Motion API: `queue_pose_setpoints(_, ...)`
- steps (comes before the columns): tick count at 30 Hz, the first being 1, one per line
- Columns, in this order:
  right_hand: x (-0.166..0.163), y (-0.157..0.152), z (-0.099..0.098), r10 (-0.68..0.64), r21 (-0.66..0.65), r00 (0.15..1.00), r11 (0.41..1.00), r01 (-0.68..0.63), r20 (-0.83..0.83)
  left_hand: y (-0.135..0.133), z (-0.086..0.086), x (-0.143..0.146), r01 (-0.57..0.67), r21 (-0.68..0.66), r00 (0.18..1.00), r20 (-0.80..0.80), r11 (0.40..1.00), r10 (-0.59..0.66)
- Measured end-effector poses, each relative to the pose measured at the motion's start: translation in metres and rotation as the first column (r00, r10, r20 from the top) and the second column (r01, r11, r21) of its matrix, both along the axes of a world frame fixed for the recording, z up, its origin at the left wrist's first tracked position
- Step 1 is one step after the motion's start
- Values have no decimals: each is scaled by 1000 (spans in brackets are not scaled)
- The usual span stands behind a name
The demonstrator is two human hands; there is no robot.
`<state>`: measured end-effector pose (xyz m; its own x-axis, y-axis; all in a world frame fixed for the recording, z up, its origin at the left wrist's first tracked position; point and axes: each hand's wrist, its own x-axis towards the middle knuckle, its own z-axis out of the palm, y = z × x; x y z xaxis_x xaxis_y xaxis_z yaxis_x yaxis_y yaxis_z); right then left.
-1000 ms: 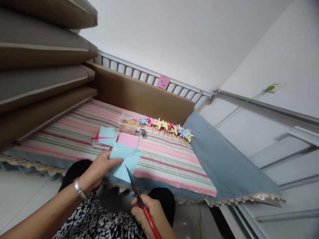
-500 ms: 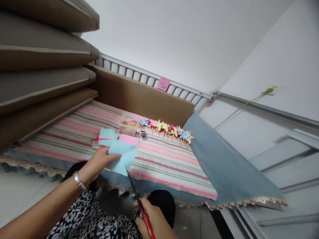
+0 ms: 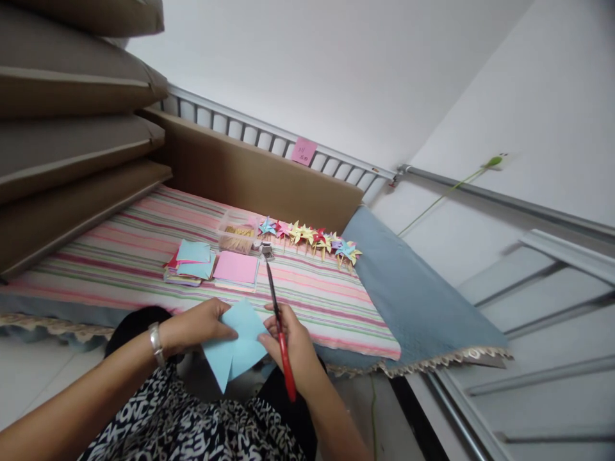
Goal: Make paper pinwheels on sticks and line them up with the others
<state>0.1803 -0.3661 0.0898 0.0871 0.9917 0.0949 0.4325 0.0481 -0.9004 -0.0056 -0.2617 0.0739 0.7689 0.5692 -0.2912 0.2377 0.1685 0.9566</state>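
My left hand [image 3: 202,325] pinches a square of light blue paper [image 3: 244,339] by its left side, above my lap. A slit runs up into the paper from its lower edge. In my right hand [image 3: 298,349] is a pair of scissors [image 3: 285,358] with red handles, blades closed and pointing away from me. The fingertips of that hand also touch the paper's right corner. Just beyond lie a stack of pink paper squares [image 3: 235,267] and a loose pile of coloured paper squares [image 3: 194,251].
A clear plastic box [image 3: 236,240] of thin sticks stands farther back. Beside it are a small metallic item [image 3: 267,251] and a row of paper pinwheels [image 3: 307,237]. A brown board [image 3: 259,173] closes the back; stacked cushions [image 3: 81,141] rise at left. Striped cloth [image 3: 336,320] covers the surface.
The paper has come down towards my lap and turned. The scissors have left the paper's edge and now point upward, while my right hand has moved up to touch the paper.
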Motion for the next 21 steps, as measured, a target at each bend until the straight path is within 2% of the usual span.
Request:
queue_pose_setpoints(3,-9,13,-7,9,-1,1000,1000,-9,-9,-1,5,-1,-45,-48,998,44,998,47)
queue_pose_setpoints(5,-13,17,-11,-34,13,996,999,35,-78,-1,7,-4,-137,-111,983,111,984,149)
queue_pose_setpoints(8,-15,20,-15,-98,89,967,988,122,-235,-6,4,-5,-257,-287,907,257,923,333)
queue_pose_setpoints(10,-18,20,-17,-142,140,946,972,189,-291,-12,-2,-1,-263,-395,853,330,880,403)
queue_pose_setpoints(12,-22,21,-19,-197,160,937,955,250,-290,-20,-7,5,-243,-445,832,361,862,421)
queue_pose_setpoints(14,-27,22,-22,-213,164,935,950,266,-283,-25,-11,12,-263,-452,823,357,852,443)
queue_pose_setpoints(16,-31,22,-27,-186,150,938,960,237,-293,-27,-12,16,-335,-434,807,326,836,492)
queue_pose_setpoints(21,-24,11,-39,-106,-6,965,994,107,-238,-13,-8,6,-533,-285,765,239,796,598)
